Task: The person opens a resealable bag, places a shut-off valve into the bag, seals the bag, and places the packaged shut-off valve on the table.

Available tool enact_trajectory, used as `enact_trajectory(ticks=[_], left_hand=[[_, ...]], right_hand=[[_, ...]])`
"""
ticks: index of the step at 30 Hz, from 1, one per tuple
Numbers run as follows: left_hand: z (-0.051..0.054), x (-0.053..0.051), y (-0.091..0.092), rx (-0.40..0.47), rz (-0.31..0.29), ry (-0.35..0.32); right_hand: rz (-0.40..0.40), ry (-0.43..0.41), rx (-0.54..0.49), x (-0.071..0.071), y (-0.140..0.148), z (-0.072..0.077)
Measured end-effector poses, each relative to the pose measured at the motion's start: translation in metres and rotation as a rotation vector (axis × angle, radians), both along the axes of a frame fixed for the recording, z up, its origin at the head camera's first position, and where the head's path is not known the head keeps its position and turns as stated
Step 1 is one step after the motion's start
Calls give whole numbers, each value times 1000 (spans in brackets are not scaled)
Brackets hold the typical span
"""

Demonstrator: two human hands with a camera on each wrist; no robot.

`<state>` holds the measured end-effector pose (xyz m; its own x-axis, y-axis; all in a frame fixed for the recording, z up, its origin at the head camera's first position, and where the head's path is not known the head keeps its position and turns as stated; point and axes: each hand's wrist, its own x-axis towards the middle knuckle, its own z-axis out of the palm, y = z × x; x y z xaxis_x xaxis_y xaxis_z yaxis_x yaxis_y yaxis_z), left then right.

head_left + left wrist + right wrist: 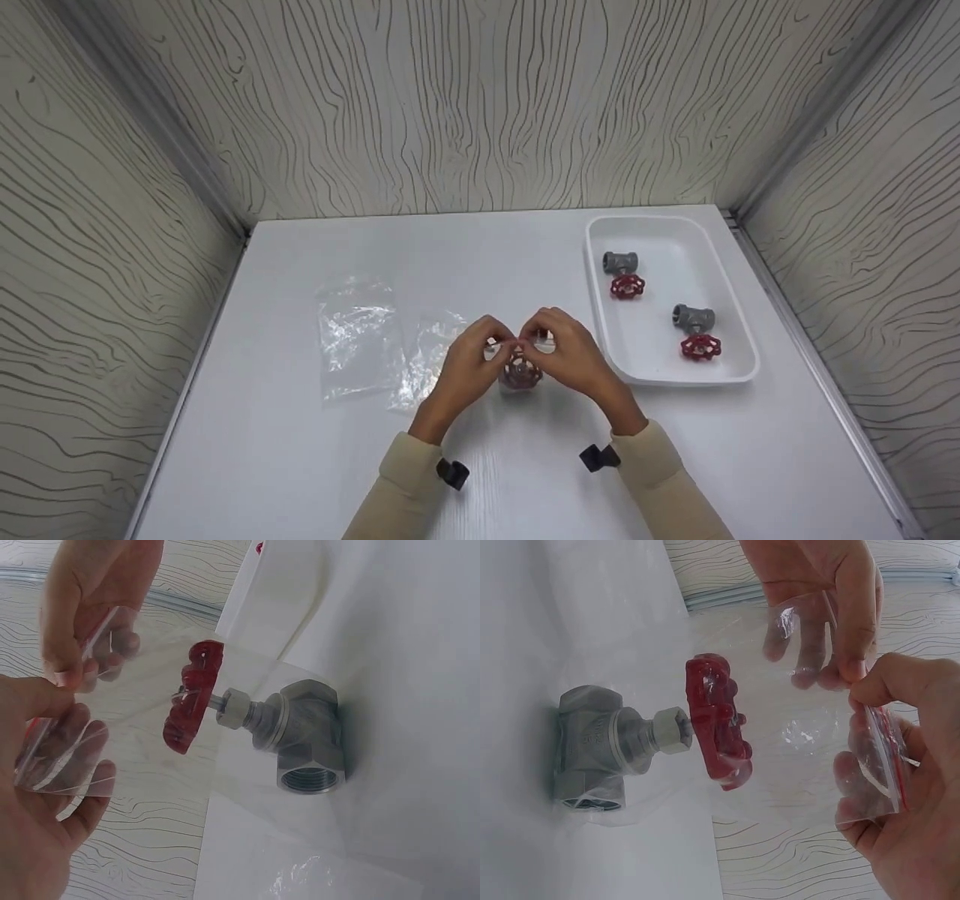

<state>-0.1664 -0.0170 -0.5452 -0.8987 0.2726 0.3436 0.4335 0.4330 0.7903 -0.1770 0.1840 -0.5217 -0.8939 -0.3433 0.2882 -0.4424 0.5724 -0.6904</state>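
Note:
A grey metal valve (307,731) with a red handwheel (196,694) stands inside a clear zip bag (795,727), its body resting on the table. Both hands pinch the bag's red-striped top edge above the handwheel. My left hand (469,364) grips one side of that edge between thumb and fingers. On the other side my right hand (568,356) does the same, and the two thumbs meet near the middle. In the head view the hands partly cover the bag, and the valve body is hidden under its wheel.
A white tray (637,360) at the right holds two more valves, a far one (621,262) and a nearer one (694,319), both with red wheels. Left of the hands, a flat clear bag (356,345) lies on the white table (270,450), beside other clear plastic (424,360).

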Motion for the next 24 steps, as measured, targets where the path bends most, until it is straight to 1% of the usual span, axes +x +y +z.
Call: enact_trajectory(ticks=[2, 5, 8, 15, 22, 24], left_hand=[[0, 0, -1, 8, 3, -6], [0, 1, -1, 16, 12, -11], [0, 1, -1, 23, 15, -8], [0, 1, -1, 27, 20, -6], [-1, 0, -4, 13, 49, 6], [-1, 0, -4, 15, 51, 6]], right_hand=[[-1, -26, -14, 0, 3, 0], [-3, -37, -35, 0, 7, -2], [1, -28, -60, 0, 11, -3], [16, 29, -87, -1, 12, -7], [6, -4, -103, -1, 16, -12], [2, -1, -115, -1, 18, -14]])
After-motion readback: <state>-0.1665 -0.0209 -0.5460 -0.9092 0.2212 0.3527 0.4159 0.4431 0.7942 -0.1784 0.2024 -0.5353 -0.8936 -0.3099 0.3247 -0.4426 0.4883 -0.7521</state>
